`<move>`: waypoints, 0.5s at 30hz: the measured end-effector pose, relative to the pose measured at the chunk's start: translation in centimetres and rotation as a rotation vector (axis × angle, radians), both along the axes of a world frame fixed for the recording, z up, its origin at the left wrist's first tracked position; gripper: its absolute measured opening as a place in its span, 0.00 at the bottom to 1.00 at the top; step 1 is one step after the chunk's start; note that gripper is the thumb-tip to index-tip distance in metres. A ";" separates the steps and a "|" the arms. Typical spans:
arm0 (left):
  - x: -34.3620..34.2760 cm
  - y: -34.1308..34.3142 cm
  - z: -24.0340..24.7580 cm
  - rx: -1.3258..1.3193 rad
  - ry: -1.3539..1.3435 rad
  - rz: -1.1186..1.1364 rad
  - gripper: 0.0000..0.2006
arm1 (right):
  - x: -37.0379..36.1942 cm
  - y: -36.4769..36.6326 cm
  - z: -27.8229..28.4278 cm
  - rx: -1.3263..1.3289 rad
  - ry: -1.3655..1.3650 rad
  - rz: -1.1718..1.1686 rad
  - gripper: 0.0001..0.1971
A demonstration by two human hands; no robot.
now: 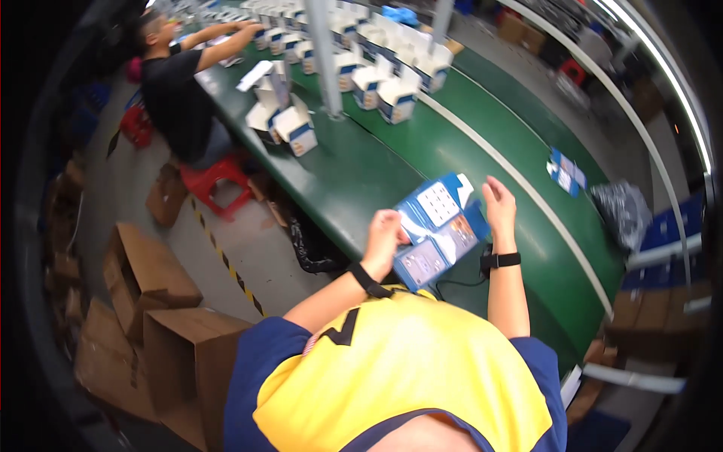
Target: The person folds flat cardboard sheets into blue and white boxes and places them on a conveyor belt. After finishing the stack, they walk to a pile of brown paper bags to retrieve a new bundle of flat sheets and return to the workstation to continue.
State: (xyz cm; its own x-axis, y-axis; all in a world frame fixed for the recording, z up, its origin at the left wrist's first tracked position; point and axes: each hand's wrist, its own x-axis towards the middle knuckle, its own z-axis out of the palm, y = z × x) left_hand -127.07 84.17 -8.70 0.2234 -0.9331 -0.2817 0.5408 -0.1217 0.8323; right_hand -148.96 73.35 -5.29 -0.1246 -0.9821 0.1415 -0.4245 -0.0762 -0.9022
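A blue printed carton (pixel 440 230) with white and photo panels is tilted in front of my body, above the green bench. My left hand (pixel 385 232) is closed on its left edge, fingers curled around the cardboard. At the far end of the carton a white-and-blue flap stands out. Just right of the carton, my right hand (pixel 500 203) is raised with its fingers stretched and nothing visible in them. Whether its palm side touches the carton's right edge is hard to see. Both wrists carry black straps.
Open-topped blue-and-white boxes (pixel 398 98) stand in rows along the green bench (pixel 361 162), with a small group (pixel 295 129) at its left edge. A metal post (pixel 324 60) rises from it. Flat printed cartons (pixel 566 173) lie right. A co-worker (pixel 177 98) sits left, near cardboard boxes (pixel 188 369).
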 end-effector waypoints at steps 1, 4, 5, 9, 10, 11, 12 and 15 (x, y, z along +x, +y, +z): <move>0.8 0.0 0.7 -0.015 -0.089 -0.006 0.08 | -0.3 1.0 1.5 0.010 -0.125 -0.028 0.19; 1.7 -0.6 1.5 -0.269 -0.718 0.103 0.12 | 0.1 5.2 9.0 0.048 -0.604 0.034 0.22; 1.8 -0.9 2.0 -0.269 -0.724 0.067 0.12 | 0.0 6.8 11.8 -0.025 -0.691 0.186 0.21; -1.1 -2.8 4.1 -0.586 -1.430 -0.271 0.21 | -3.2 13.4 21.4 -0.570 -0.801 1.028 0.21; -2.6 -3.2 4.5 -0.604 -1.524 -0.339 0.23 | -4.0 14.8 23.4 -0.570 -0.865 1.208 0.18; -4.1 -3.5 4.7 -0.627 -1.622 -0.407 0.24 | -4.0 15.7 24.5 -0.694 -1.091 1.402 0.14; -4.8 -3.5 4.7 -0.638 -1.723 -0.456 0.25 | -4.3 16.6 24.3 -0.712 -1.084 1.367 0.14; -8.4 -3.0 4.0 -0.771 -1.757 -0.710 0.27 | -7.8 21.9 23.4 -0.777 -1.015 1.219 0.14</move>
State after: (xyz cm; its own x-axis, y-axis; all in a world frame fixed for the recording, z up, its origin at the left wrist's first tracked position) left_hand -135.45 81.17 -4.71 -0.6225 -0.7567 0.1999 -0.7075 0.6533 0.2695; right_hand -156.81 95.26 18.14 0.2325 -0.3244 0.9169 0.8485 -0.3931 -0.3542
